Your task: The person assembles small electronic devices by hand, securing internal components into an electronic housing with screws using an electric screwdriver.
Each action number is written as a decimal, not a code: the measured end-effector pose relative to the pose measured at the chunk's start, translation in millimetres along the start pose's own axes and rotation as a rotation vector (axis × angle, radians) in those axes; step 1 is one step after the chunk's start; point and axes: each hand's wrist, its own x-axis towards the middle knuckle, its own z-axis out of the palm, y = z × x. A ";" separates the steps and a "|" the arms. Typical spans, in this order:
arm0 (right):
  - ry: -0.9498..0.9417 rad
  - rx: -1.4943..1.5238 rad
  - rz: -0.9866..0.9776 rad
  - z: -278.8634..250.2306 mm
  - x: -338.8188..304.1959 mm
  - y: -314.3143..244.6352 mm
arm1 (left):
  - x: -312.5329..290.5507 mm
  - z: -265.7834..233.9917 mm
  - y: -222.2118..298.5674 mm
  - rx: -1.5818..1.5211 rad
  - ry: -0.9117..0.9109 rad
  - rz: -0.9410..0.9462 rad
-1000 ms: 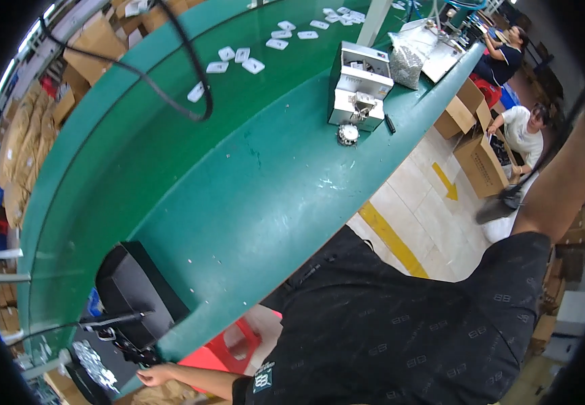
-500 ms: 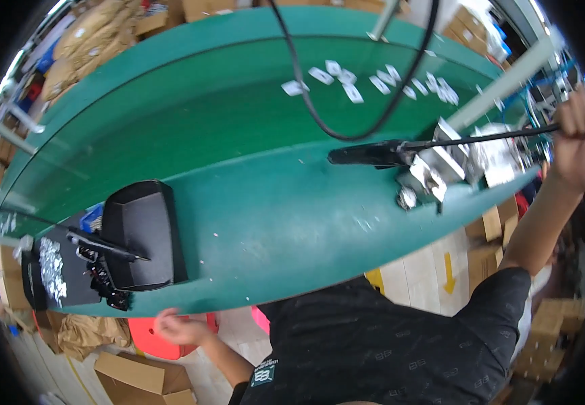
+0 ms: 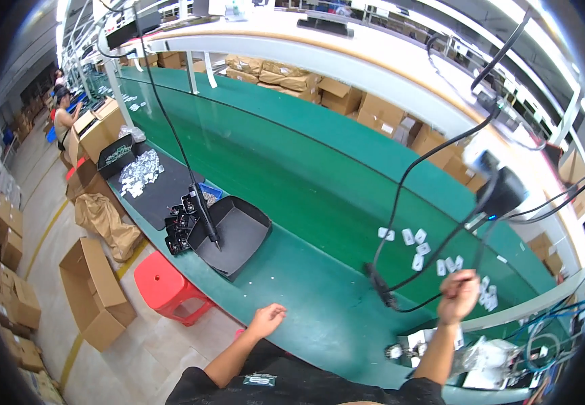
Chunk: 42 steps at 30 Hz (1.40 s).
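My right hand (image 3: pixel 458 295) is closed around a black cable (image 3: pixel 422 305), raised above the right end of the green bench. This cable curves to a slim black elongated piece (image 3: pixel 379 287) hanging over the bench; its exact kind is unclear. My left hand (image 3: pixel 267 319) holds nothing, its fingers loosely bent and apart, over the bench's near edge. Left of it, a black tray (image 3: pixel 242 233) sits on the bench. A black electric screwdriver (image 3: pixel 203 214) hangs on its cord with its tip over the tray. Small black parts (image 3: pixel 179 229) lie beside the tray.
White cards (image 3: pixel 422 250) lie along the sunken green channel. A black box with a blue light (image 3: pixel 502 192) is at the upper right. Silvery parts (image 3: pixel 411 347) sit by my right forearm. A red stool (image 3: pixel 164 283) and an open carton (image 3: pixel 96 297) stand on the floor.
The view has swung up and left. My right hand has come in from far right, still gripping the cable. My left hand has risen from beside the stool to the bench edge.
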 end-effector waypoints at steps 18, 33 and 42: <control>0.155 -0.771 0.097 16.6 -93.5 -54.7 | -223.4 -81.6 -97.4 0.479 -0.092 -0.575; -1.551 -0.455 0.472 348.2 -70.9 -103.1 | -279.2 -317.7 -88.7 -0.011 0.613 -0.753; -1.229 -0.131 0.030 514.6 87.0 -60.5 | -349.4 -334.4 -58.5 -0.199 0.979 -0.986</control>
